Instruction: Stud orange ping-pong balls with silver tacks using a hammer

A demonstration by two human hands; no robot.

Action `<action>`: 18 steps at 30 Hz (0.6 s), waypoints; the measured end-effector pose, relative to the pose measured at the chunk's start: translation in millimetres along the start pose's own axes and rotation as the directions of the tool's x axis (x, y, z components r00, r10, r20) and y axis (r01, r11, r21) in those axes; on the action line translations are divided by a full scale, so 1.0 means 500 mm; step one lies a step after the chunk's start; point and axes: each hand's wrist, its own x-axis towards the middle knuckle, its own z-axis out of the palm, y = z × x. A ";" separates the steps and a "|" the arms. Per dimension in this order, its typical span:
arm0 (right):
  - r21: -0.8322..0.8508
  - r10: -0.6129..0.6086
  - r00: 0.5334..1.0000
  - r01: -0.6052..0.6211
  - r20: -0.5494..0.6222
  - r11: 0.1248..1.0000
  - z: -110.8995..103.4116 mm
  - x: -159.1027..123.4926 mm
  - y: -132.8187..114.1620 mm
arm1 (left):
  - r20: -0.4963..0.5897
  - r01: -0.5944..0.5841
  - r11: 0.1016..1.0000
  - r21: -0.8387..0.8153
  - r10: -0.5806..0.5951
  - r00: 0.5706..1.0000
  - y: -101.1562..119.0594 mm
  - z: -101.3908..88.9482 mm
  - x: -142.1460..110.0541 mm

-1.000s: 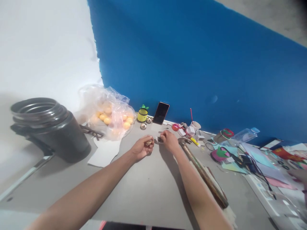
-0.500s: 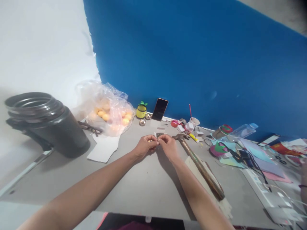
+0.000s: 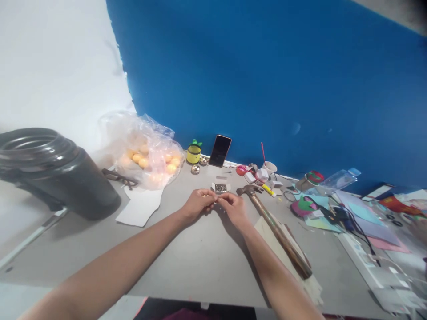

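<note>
My left hand (image 3: 200,203) and my right hand (image 3: 233,208) meet fingertip to fingertip over the middle of the grey table. Both are closed in a pinch; whatever lies between the fingertips is too small and covered to make out. Just beyond the fingers sits a small open box (image 3: 220,188) filled with tiny, shiny metal pieces. To the right of my right hand a claw hammer (image 3: 278,229) lies slantwise, its head pointing away from me and its worn handle towards me. Under the handle is a pale, flat cloth or sheet (image 3: 267,231).
At left stand a large dark flask (image 3: 76,173) and a plastic bag of orange fruit (image 3: 143,160), with white paper (image 3: 142,206) before it. A phone (image 3: 220,150) leans against the blue wall. Coloured papers (image 3: 376,222), cables and a power strip (image 3: 370,266) fill the right side.
My hands have drawn slightly nearer and left, so the small box of metal pieces now shows more fully beyond them. The fingertips stay together. The whole view has shifted a little.
</note>
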 end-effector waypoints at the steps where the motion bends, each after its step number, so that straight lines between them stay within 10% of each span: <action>1: 0.013 0.003 1.000 -0.003 -0.011 1.000 0.000 -0.001 0.002 | 0.028 0.005 1.000 0.001 -0.005 1.000 0.003 -0.002 0.000; 12: 0.388 0.210 0.976 -0.173 -0.054 0.905 -0.035 0.001 0.019 | 0.108 0.147 0.849 -0.507 -0.107 0.988 0.019 -0.010 0.005; 18: 0.586 0.259 0.964 -0.244 0.061 0.773 -0.034 0.001 0.022 | 0.139 0.078 0.895 -0.439 -0.019 0.990 0.017 -0.009 -0.001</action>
